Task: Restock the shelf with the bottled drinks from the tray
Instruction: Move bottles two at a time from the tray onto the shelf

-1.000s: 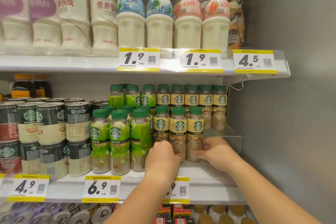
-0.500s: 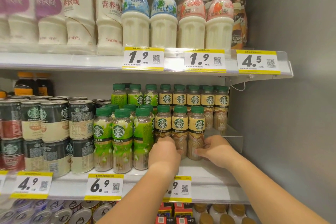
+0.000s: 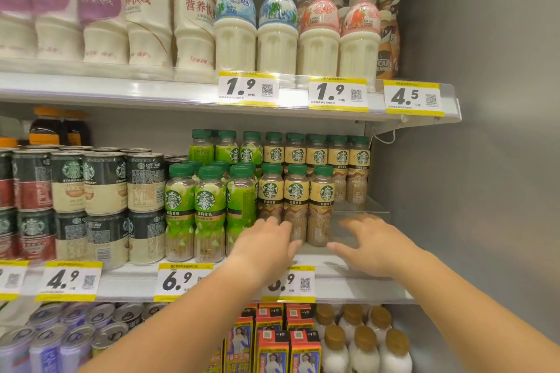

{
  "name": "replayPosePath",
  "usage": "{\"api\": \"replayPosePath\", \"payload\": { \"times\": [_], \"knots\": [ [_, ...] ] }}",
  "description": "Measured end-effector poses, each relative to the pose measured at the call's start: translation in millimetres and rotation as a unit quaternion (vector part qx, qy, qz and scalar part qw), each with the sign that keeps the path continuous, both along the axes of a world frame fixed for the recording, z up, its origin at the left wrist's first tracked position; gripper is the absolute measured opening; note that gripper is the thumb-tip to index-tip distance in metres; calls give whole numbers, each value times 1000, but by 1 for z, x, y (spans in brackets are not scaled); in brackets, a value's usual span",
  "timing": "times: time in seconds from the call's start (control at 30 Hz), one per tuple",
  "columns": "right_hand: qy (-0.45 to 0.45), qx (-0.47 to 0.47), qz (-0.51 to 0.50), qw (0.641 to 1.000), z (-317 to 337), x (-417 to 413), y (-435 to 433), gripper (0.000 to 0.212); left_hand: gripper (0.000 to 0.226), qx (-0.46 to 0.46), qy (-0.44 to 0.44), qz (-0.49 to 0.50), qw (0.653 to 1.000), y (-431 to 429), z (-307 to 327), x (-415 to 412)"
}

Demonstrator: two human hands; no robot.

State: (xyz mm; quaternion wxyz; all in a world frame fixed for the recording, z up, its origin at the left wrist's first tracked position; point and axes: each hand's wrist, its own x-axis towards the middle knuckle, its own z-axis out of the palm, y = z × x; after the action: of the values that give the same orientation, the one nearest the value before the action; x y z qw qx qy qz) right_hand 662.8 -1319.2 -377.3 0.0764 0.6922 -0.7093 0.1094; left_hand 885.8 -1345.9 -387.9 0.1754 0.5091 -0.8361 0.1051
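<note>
Three tan-labelled coffee bottles with green caps stand in a front row on the middle shelf, with more of them behind. My left hand rests against the bases of the left and middle bottles, its fingers spread. Off to the right of the row, my right hand hovers open and holds nothing. No tray is in view.
Green-labelled bottles stand left of the tan row, stacked cans farther left. A clear plastic divider sits right of the bottles, then the grey side wall. White milk bottles fill the shelf above, cartons below.
My right hand has let go of the rightmost tan bottle and pulled away to the right, fingers spread. My left hand has stayed at the bottle bases. The view shifted slightly.
</note>
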Motion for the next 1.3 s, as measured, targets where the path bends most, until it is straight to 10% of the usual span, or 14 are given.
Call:
{"api": "replayPosePath", "payload": {
  "times": [0.63,1.13,1.3],
  "knots": [
    [53,-85,41,994,-146,61,174,81,89,-52,-130,-64,988,152,-137,99],
    [-39,129,87,987,-429,89,230,75,80,206,-96,-49,973,218,-422,174],
    [-103,228,106,962,-515,104,237,75,78,404,-12,-9,915,233,-499,196]
  ]
}}
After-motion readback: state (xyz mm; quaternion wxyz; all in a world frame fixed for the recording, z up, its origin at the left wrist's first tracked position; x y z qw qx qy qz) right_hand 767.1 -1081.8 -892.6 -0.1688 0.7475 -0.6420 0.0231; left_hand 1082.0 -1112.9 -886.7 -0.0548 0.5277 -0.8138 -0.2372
